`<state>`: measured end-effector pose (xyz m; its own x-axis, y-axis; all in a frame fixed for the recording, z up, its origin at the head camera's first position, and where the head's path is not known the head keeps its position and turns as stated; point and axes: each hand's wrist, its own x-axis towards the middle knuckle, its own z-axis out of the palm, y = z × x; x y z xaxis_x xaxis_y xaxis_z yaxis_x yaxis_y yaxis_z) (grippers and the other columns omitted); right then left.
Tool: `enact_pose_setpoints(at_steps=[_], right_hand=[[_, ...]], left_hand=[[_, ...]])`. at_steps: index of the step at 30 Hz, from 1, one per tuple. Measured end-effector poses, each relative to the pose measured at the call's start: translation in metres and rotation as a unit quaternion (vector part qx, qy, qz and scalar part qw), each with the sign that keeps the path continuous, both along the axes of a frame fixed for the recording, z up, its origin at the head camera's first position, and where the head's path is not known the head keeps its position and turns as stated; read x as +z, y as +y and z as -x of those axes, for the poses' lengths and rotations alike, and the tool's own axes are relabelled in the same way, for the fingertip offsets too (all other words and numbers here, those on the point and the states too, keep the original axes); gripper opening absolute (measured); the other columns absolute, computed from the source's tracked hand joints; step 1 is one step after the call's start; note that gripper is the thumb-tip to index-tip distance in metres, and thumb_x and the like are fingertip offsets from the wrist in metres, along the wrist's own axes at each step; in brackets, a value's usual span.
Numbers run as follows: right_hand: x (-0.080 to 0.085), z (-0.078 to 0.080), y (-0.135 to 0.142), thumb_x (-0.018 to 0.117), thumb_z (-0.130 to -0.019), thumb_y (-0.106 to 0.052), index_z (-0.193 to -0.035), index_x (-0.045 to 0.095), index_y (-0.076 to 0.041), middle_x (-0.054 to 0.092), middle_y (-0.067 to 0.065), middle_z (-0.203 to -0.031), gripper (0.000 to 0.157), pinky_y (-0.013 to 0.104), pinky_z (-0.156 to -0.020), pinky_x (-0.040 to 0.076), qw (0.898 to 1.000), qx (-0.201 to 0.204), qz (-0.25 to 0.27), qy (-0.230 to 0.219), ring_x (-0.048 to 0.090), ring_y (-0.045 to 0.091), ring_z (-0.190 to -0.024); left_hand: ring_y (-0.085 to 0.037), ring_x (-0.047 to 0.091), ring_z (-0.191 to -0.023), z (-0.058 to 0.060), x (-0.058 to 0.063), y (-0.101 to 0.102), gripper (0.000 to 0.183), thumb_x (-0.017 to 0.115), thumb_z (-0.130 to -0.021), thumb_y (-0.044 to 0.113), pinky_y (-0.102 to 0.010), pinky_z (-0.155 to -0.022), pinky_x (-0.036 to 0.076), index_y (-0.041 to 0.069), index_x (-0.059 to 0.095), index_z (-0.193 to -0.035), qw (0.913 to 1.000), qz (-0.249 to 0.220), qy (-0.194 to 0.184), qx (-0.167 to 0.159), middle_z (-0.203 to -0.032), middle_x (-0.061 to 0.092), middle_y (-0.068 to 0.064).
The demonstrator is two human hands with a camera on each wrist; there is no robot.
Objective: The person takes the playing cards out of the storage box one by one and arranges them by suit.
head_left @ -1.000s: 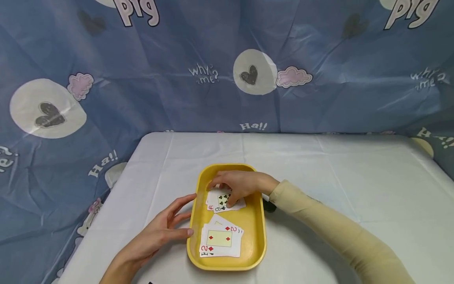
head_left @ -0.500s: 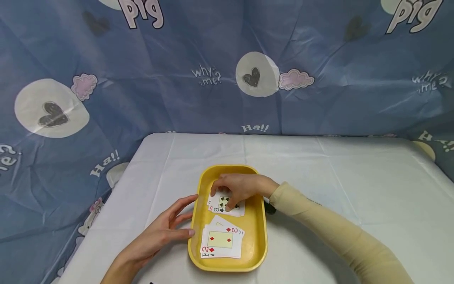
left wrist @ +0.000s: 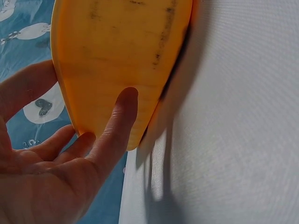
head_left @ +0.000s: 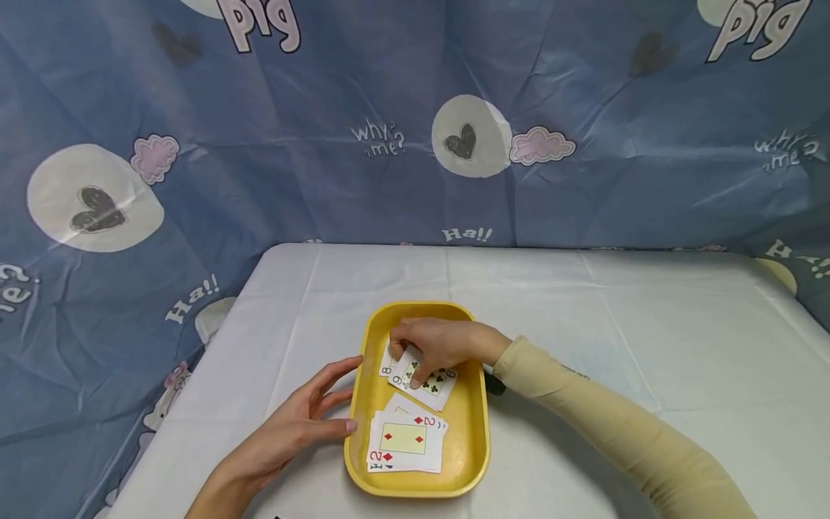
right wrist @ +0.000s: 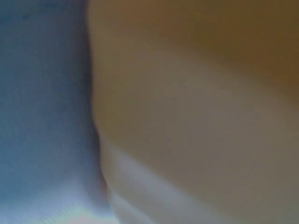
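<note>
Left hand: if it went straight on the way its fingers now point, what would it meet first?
The left hand would meet the side of the yellow tray first. In the left wrist view its thumb looks to be against that wall, though exact contact is hard to judge.

We see yel. tray, wht card w/ red diamonds, wht 2nd card w/ blk clubs, wht table, beige sleeve, blue curtain w/ pink clouds & dk gray hearts.
</note>
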<state>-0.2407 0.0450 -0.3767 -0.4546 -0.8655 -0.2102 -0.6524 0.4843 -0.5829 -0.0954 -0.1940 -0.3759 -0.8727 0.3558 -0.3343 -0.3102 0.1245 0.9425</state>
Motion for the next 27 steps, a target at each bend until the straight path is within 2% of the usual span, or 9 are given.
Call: enact_pose_setpoints(at_steps=[5,8,11,16,21,27], right_hand=[[-0.001,0.002,0.004,0.078,-0.086,-0.017,-0.102,0.062,-0.021,0.055,-0.003,-0.082,0.023,0.021,-0.065,0.042,0.998,0.022,0.054,0.006,0.048,0.011,-0.068],[-0.001,0.004,0.006,0.074,-0.09,-0.012,-0.106,0.066,-0.022,0.059,-0.007,-0.085,0.021,0.022,-0.064,0.041,0.996,0.023,0.08,-0.002,0.047,0.011,-0.066],[0.001,0.005,0.007,0.066,-0.093,-0.004,-0.109,0.068,-0.021,0.061,-0.007,-0.093,0.024,0.022,-0.064,0.043,0.995,0.013,0.097,-0.03,0.05,0.011,-0.067],[0.003,0.006,0.008,0.056,-0.092,0.004,-0.114,0.067,-0.02,0.062,-0.008,-0.107,0.034,0.023,-0.068,0.047,0.991,-0.001,0.119,-0.058,0.056,0.011,-0.079],[0.004,0.006,0.01,0.059,-0.093,0.004,-0.117,0.066,-0.018,0.063,-0.008,-0.112,0.033,0.028,-0.079,0.052,0.984,-0.008,0.168,-0.057,0.06,0.011,-0.091],[0.008,0.006,0.012,0.066,-0.093,-0.001,-0.121,0.068,-0.019,0.062,-0.008,-0.112,0.034,0.031,-0.084,0.05,0.978,-0.024,0.209,-0.012,0.057,0.012,-0.094]], left_hand=[[-0.026,0.037,-0.139,-0.001,0.0,0.0,0.08,0.077,-0.084,0.011,-0.046,-0.107,0.036,0.03,0.036,-0.15,1.0,-0.002,0.004,-0.005,-0.157,0.023,0.007],[-0.025,0.037,-0.139,-0.001,-0.001,0.0,0.08,0.077,-0.084,0.01,-0.045,-0.106,0.037,0.03,0.037,-0.15,1.0,-0.003,0.007,-0.005,-0.157,0.024,0.007],[-0.025,0.036,-0.14,-0.001,-0.001,-0.001,0.08,0.077,-0.084,0.01,-0.045,-0.106,0.037,0.03,0.037,-0.15,1.0,-0.002,0.007,-0.002,-0.157,0.023,0.007],[-0.027,0.034,-0.141,-0.001,-0.001,0.0,0.08,0.077,-0.084,0.012,-0.048,-0.106,0.037,0.03,0.037,-0.15,1.0,0.002,0.003,0.0,-0.157,0.022,0.006],[-0.029,0.034,-0.14,-0.002,0.0,0.0,0.079,0.077,-0.084,0.012,-0.046,-0.104,0.039,0.031,0.037,-0.15,1.0,0.001,0.003,-0.003,-0.158,0.021,0.005],[-0.029,0.035,-0.14,-0.001,0.0,0.0,0.079,0.076,-0.084,0.012,-0.045,-0.104,0.039,0.031,0.037,-0.15,1.0,-0.004,0.004,-0.004,-0.158,0.021,0.004]])
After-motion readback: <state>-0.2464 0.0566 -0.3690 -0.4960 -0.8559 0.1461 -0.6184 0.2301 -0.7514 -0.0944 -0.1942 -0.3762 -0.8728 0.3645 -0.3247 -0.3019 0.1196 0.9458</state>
